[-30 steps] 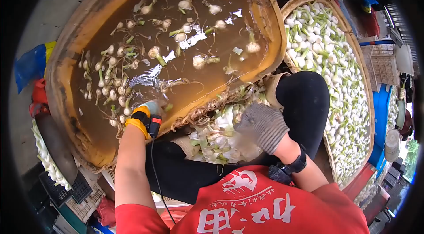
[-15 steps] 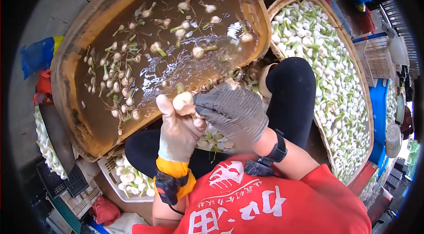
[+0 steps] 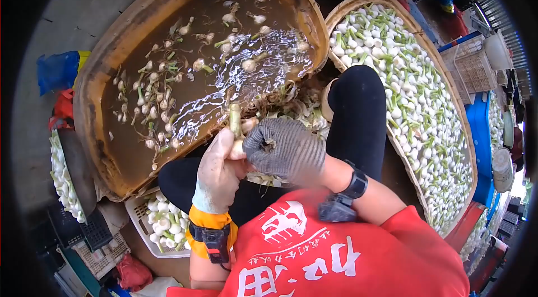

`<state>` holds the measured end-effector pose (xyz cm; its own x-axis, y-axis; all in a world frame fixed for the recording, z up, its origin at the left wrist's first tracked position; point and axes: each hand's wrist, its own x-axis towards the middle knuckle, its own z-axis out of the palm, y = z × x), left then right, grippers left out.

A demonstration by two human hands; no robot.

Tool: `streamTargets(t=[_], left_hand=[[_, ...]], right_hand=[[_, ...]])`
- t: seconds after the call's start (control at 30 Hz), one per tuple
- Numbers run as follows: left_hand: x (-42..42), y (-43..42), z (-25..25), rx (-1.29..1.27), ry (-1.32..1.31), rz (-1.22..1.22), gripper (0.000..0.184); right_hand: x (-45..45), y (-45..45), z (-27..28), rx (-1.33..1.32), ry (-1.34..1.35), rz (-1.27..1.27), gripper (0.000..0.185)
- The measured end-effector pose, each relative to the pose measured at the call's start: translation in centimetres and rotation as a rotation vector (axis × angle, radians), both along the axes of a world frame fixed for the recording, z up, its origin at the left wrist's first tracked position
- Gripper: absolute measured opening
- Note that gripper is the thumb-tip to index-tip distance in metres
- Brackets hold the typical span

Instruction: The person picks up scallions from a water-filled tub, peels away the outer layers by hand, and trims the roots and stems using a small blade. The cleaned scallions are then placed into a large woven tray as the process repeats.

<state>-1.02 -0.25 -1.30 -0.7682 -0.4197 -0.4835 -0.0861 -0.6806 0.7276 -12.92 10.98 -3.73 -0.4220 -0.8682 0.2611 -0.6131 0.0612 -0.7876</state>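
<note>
My left hand (image 3: pixel 216 176), in a pale glove, is closed on a garlic bulb (image 3: pixel 237 148) whose green stem points up toward the tub. Against the bulb's right side, my right hand (image 3: pixel 286 148) in a grey striped glove has its fingers curled; what its fingertips pinch is hidden. Beyond both hands, a brown tub (image 3: pixel 92 101) of murky water holds several rooted bulbs. Peeled skins (image 3: pixel 305 112) lie between the tub's near edge and my hands.
A long basket (image 3: pixel 468 145) full of white bulbs with green stems stands at the right. At the lower left, a white crate (image 3: pixel 144 230) holds more bulbs. My bent knee (image 3: pixel 358 95) rises between tub and long basket.
My left hand has come out of the tub with a bulb and met my right hand over my lap. Since half a second ago, the stem has turned more upright and the right fingers have curled.
</note>
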Motion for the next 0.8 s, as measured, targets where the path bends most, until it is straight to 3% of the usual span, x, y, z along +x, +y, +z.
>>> streamTargets(t=[0.03, 0.1, 0.17, 0.23, 0.3, 0.37, 0.43, 0.5, 0.53, 0.57, 0.63, 0.67, 0.7, 0.77, 0.8], left_hand=[[0.4, -0.1, 0.2, -0.003, 0.002, 0.002, 0.051], [1.3, -0.7, 0.7, -0.057, 0.06, -0.216, 0.053], [1.3, 0.2, 1.8, -0.145, -0.024, -0.256, 0.059], [1.7, 0.7, 2.1, -0.087, 0.041, -0.191, 0.055], [2.0, 1.1, 2.2, -0.175, 0.007, -0.193, 0.052], [2.1, 1.1, 2.3, -0.255, -0.022, -0.199, 0.05], [2.1, 1.3, 2.3, -0.269, -0.054, -0.191, 0.045], [1.9, 1.5, 2.2, -0.267, -0.051, -0.2, 0.044], [1.9, 1.5, 2.2, -0.272, -0.055, -0.209, 0.044], [2.0, 1.5, 2.2, -0.278, -0.062, -0.22, 0.044], [2.3, 1.3, 1.6, -0.277, -0.054, -0.217, 0.044], [2.3, 1.0, 0.9, -0.33, -0.017, -0.248, 0.044], [2.3, 0.9, 0.5, -0.38, 0.022, -0.278, 0.045], [2.5, 0.6, -0.3, -0.325, -0.034, -0.263, 0.042], [2.7, -0.4, -1.7, -0.787, -0.008, -0.357, 0.04]], right_hand=[[0.0, 0.1, 0.1, -0.064, -0.107, 0.072, 0.02], [-0.5, 0.1, 1.0, -0.126, -0.207, 0.148, 0.019], [-2.2, -0.4, 3.1, -0.034, -0.047, -0.301, 0.016], [-5.5, -1.2, 1.5, -0.354, -0.02, -0.596, 0.014], [-7.5, -0.7, 1.3, -0.194, -0.011, -0.714, 0.013], [-6.4, -0.2, 1.2, -0.068, -0.046, -0.669, 0.014], [-4.0, 0.5, 0.4, 0.036, -0.215, -0.361, 0.018], [-2.5, 0.9, -1.0, -0.067, -0.123, -0.157, 0.022], [-1.7, 0.8, -2.4, -0.301, -0.036, -0.13, 0.024], [-1.2, 0.8, -1.6, -0.299, -0.04, -0.131, 0.024], [-0.7, 0.9, 2.0, 0.053, -0.453, -0.021, 0.026], [-0.8, 0.4, 3.5, 0.196, -0.588, -0.084, 0.035], [-0.6, 0.1, 3.5, 0.196, -0.587, -0.09, 0.035], [-0.2, -0.4, 3.3, 0.269, -0.189, -0.134, 0.042], [0.0, -0.8, 2.1, 0.255, -0.216, -0.13, 0.045]])
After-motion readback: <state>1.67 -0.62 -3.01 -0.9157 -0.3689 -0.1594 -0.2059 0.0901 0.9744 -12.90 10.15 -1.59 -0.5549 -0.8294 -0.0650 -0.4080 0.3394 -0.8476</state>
